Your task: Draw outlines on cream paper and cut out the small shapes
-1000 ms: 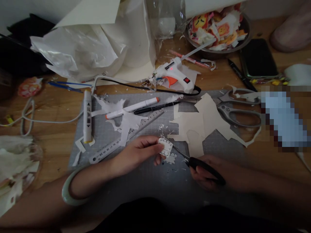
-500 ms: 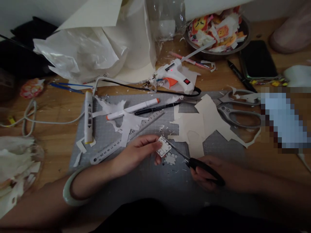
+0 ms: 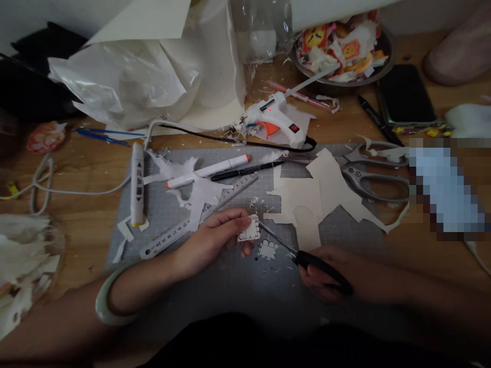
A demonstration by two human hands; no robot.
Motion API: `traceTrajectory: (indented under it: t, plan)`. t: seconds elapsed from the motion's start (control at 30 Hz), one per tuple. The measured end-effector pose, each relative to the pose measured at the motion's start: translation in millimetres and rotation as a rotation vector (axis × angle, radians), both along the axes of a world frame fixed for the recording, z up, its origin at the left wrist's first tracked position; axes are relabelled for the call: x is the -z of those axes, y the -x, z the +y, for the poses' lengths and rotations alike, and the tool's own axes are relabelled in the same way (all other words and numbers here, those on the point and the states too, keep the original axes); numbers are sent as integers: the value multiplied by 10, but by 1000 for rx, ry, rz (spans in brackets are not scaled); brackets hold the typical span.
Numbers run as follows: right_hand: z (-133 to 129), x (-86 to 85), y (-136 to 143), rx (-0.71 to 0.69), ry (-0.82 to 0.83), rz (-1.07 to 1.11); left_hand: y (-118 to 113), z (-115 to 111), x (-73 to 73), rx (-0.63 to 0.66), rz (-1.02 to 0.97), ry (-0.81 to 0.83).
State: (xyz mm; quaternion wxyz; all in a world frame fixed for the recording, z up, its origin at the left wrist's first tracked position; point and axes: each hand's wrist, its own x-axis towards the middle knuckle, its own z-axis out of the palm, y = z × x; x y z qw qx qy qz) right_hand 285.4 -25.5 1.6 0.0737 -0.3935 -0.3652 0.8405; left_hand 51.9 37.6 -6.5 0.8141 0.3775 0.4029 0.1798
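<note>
Between the thumb and fingers of my left hand point(image 3: 226, 230) is a small white paper piece point(image 3: 249, 230) with a scalloped black outline drawn on it. My right hand point(image 3: 326, 273) is closed around the black handles of a pair of scissors point(image 3: 326, 271). Their thin blades point up and left, the tips at the right edge of the paper piece. Just below the blades, a cut-out scalloped paper shape point(image 3: 267, 249) lies on the grey cutting mat point(image 3: 230, 296). Tiny paper snippets are scattered around it.
A white glue gun point(image 3: 282, 120) with a red light lies behind the mat. On the mat are a steel ruler point(image 3: 199, 217), markers point(image 3: 209, 171), cream paper offcuts point(image 3: 299, 197) and large metal scissors point(image 3: 372, 171). A bowl of scraps point(image 3: 345, 51) and a phone point(image 3: 406, 94) stand at the back right.
My left hand has turned the paper piece and shifted it slightly left. The scissors' tips have followed along its upper right edge; the view has moved a little.
</note>
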Motion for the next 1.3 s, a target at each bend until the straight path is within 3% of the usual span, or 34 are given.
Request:
traceTrajectory:
  t: [0.73,1.3]
  plan:
    - [27,-18,3,-67,-9,-7,-36,-14,-10,-86,-60,23]
    - [-1,24,-5,3,-20,52,-19,6,17,-69,-39,5]
